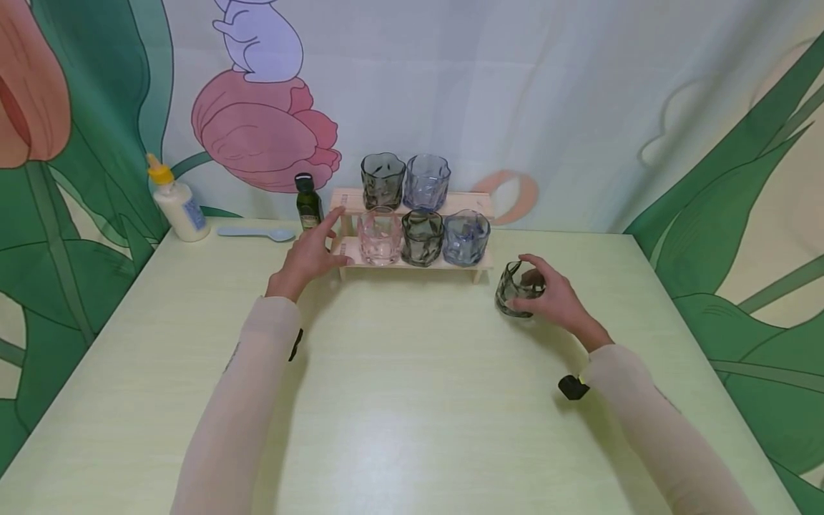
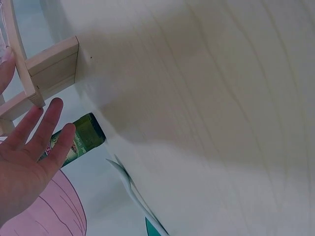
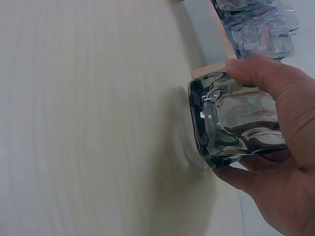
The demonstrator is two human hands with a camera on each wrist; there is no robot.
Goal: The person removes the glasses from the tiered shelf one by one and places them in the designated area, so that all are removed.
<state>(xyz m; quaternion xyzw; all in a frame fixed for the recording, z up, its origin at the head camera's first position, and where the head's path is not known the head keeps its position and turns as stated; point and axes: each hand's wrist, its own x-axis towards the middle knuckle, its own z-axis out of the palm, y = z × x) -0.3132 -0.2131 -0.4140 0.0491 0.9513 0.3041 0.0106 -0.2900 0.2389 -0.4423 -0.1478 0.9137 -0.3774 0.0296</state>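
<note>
My right hand (image 1: 552, 295) grips a smoky grey glass tumbler (image 3: 236, 115) by its sides, right of a two-tier wooden rack (image 1: 473, 203). Whether its base touches the table cannot be made out. At the rack's left end is my left hand (image 1: 309, 256), fingers extended, with the fingertips at the wood in the left wrist view. On the upper tier stand a grey tumbler (image 1: 383, 182) and a blue tumbler (image 1: 428, 183). The lower tier bears a pink tumbler (image 1: 379, 237), another grey tumbler (image 1: 422, 239) and another blue tumbler (image 1: 466, 239).
Beside the rack's left end stands a dark green bottle (image 1: 308, 200), partly hidden by my left hand. Farther left, a light blue spoon (image 1: 256, 233) lies near a white bottle with a yellow cap (image 1: 180, 204). A printed curtain (image 1: 515, 107) hangs behind the table (image 1: 412, 372).
</note>
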